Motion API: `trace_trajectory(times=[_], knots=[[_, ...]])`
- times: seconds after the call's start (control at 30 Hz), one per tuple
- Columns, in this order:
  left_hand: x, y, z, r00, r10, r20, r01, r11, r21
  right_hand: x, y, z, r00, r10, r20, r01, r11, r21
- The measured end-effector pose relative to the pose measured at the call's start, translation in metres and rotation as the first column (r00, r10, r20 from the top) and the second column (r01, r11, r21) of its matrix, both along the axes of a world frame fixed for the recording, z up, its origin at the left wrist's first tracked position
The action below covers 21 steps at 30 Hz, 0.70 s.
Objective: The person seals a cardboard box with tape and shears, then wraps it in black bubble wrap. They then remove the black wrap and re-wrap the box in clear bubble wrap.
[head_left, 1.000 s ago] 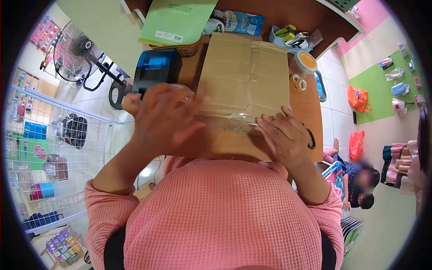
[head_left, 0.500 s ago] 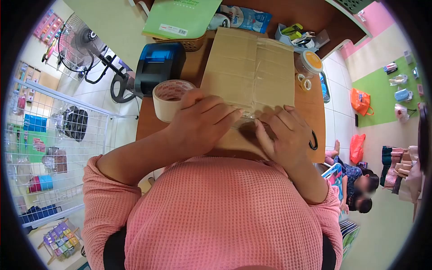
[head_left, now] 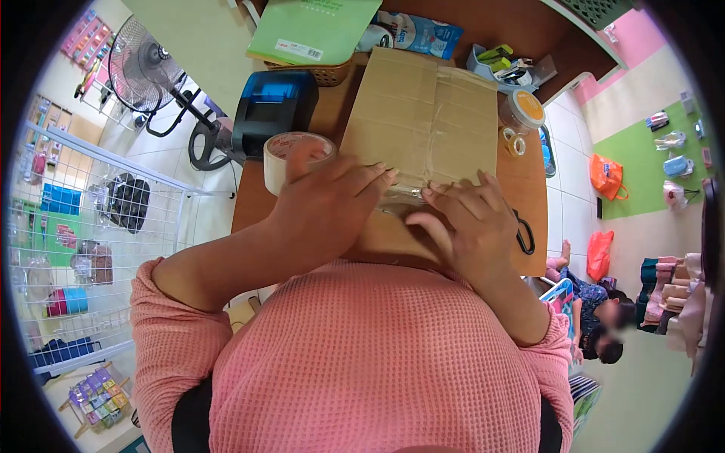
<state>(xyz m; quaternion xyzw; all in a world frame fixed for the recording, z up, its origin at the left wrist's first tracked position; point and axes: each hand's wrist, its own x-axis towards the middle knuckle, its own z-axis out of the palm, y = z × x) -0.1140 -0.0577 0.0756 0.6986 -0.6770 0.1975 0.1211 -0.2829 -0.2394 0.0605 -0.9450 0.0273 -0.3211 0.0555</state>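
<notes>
Touching the near edge of one cardboard parcel (head_left: 419, 113) that lies on a brown desk (head_left: 531, 181), the left hand (head_left: 328, 200) curls its fingers there, its thumb hidden, so whether it pinches I cannot tell, while the right hand (head_left: 477, 223) is spread. Left of the parcel sits one wide tape roll (head_left: 275, 175) and, farther left over white floor tiles (head_left: 162, 170), one fan (head_left: 143, 64); two small tape rolls (head_left: 517, 146) are just right of the parcel, and behind it one blue packet (head_left: 430, 38) reads "baby".
</notes>
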Motion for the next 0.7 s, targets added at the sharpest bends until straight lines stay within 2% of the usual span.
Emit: trace_trajectory(times=[0.07,0.1,0.17,0.2,0.27,0.4,0.47,0.5,0.57,0.7], knots=[[0.002,0.004,0.010,0.992,0.023,-0.124,-0.019,0.999,0.031,0.010,0.005,0.006,0.998,-0.048,-0.036,0.048,0.999,-0.018],[0.004,0.007,0.020,0.993,0.028,-0.116,-0.024,0.999,0.035,0.015,0.009,0.011,0.999,-0.044,-0.028,0.044,0.999,-0.013],[0.007,0.017,0.040,0.939,0.223,-0.261,-0.222,0.974,0.035,0.025,0.017,0.021,0.999,-0.043,-0.012,0.043,0.997,0.056],[0.011,0.023,0.039,0.940,0.231,-0.251,-0.228,0.973,0.041,0.030,0.019,0.021,0.999,-0.036,-0.004,0.037,0.997,0.065],[0.022,0.037,0.030,0.865,0.309,-0.396,-0.345,0.938,-0.022,0.038,0.022,0.020,0.989,0.135,-0.057,-0.128,0.986,0.107],[0.041,0.044,0.012,0.901,0.228,-0.368,-0.268,0.962,-0.060,0.064,0.035,0.016,0.977,0.213,-0.029,-0.207,0.968,0.140],[0.049,0.042,0.002,0.900,0.053,-0.432,-0.133,0.979,-0.156,0.076,0.037,0.008,0.966,0.258,0.000,-0.257,0.961,0.102],[0.051,0.043,0.003,0.898,0.062,-0.436,-0.148,0.975,-0.166,0.080,0.037,0.002,0.962,0.273,-0.006,-0.271,0.958,0.094],[0.053,0.047,0.009,0.925,0.121,-0.359,-0.153,0.986,-0.062,0.082,0.039,-0.007,0.971,0.236,0.026,-0.238,0.970,0.057],[0.059,0.048,0.012,0.920,0.102,-0.379,-0.130,0.990,-0.048,0.085,0.044,-0.002,0.977,0.207,0.046,-0.204,0.977,-0.061]])
